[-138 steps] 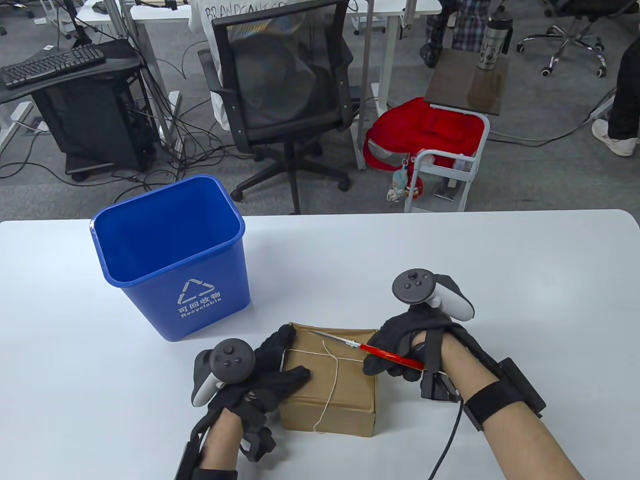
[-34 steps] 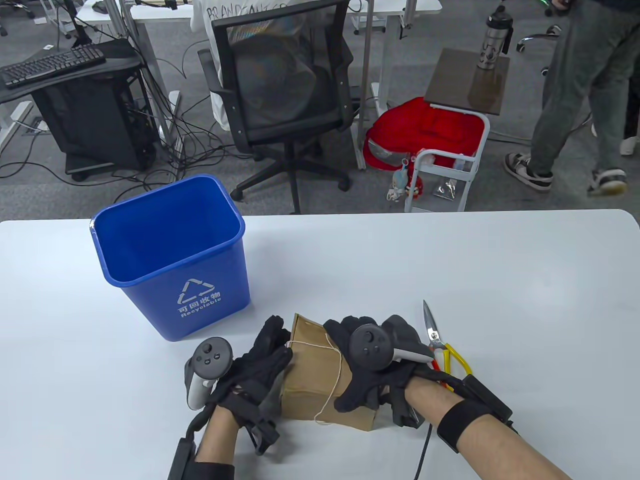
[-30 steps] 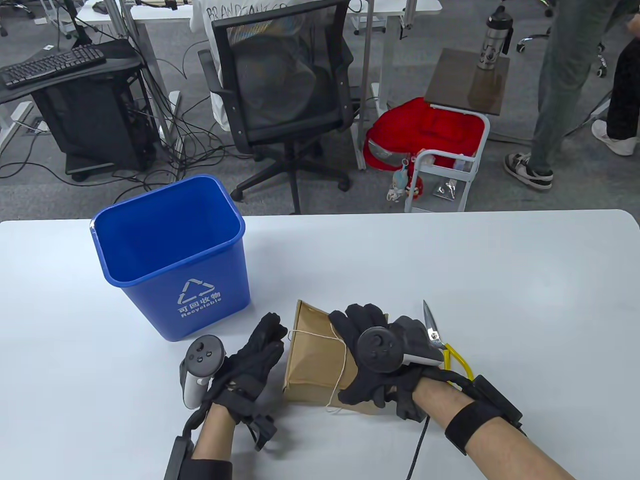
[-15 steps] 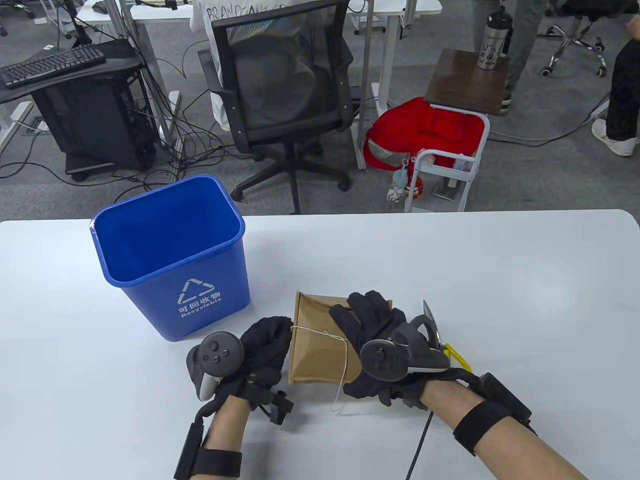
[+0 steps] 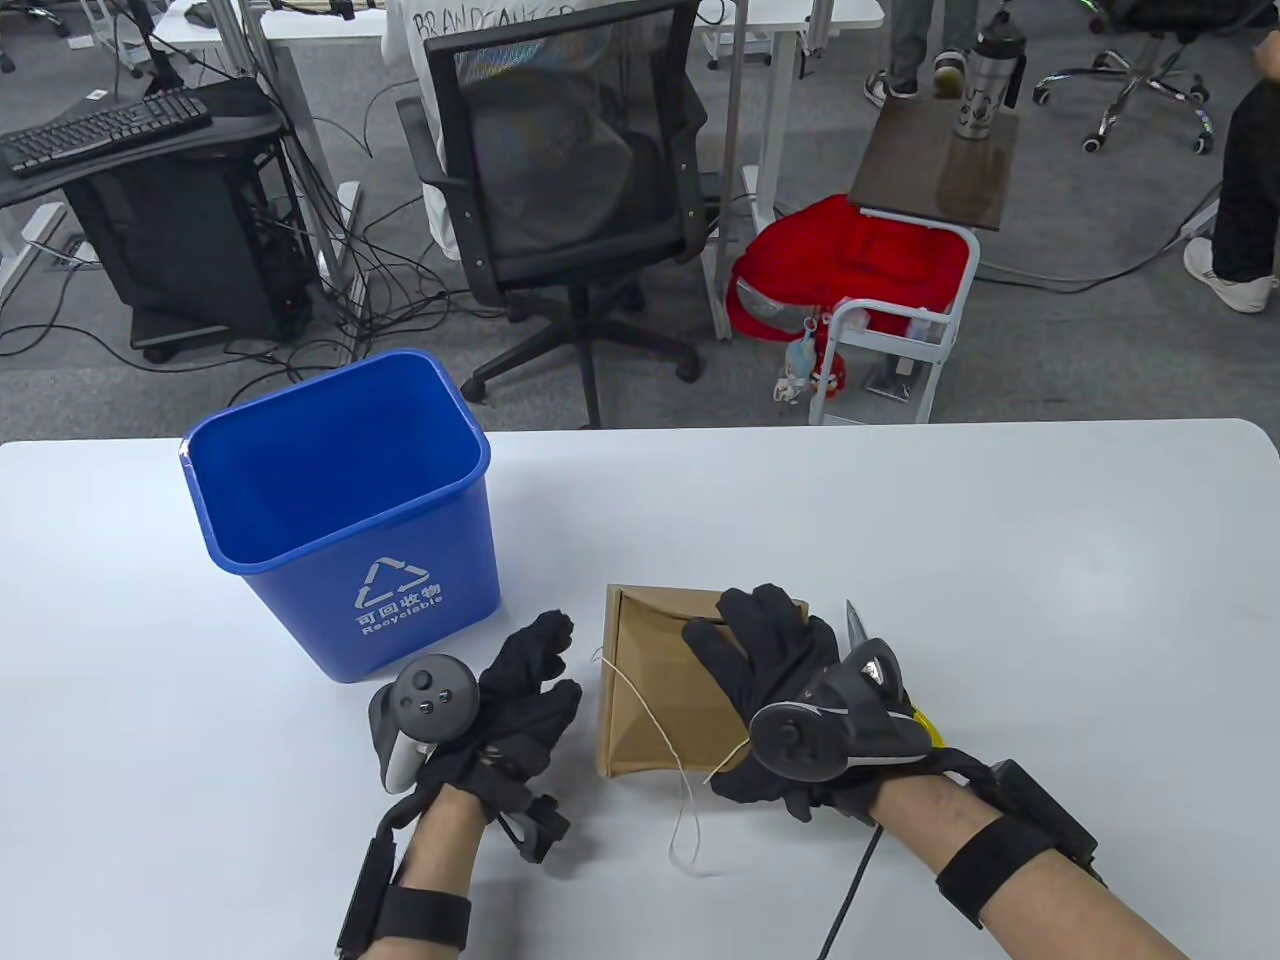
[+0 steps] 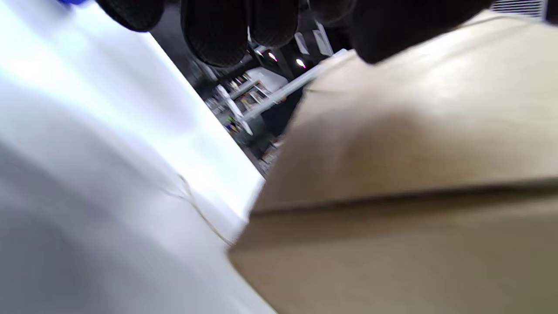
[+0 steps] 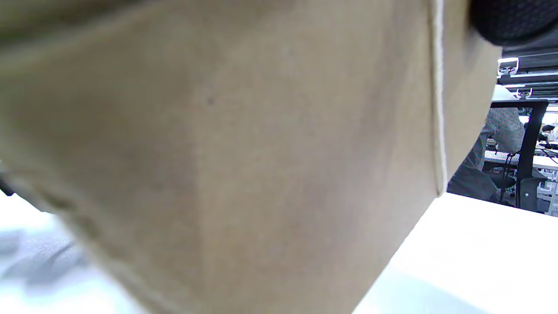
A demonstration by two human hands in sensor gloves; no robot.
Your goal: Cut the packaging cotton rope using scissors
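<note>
The brown cardboard box (image 5: 650,700) is tipped up on the table, and my right hand (image 5: 745,690) grips it, fingers over its top and thumb at its near side. The white cotton rope (image 5: 680,790) hangs slack across the box face, its tail lying on the table in front. My left hand (image 5: 550,665) is open, fingers spread, just left of the box and apart from it. The scissors (image 5: 858,628) lie on the table behind my right hand, mostly hidden. The box (image 6: 392,174) fills the left wrist view. In the right wrist view the rope (image 7: 438,109) runs down the box (image 7: 239,152).
A blue recycling bin (image 5: 340,510) stands open on the table to the left of my hands. The white table (image 5: 1000,560) stretches to the right and back. An office chair (image 5: 570,190) and a red bag (image 5: 850,260) are on the floor beyond the far edge.
The scissors, earlier in my right hand, now lie on the table. My right hand has tipped the box up and shifted it right. The rope has gone slack, and my left hand has opened.
</note>
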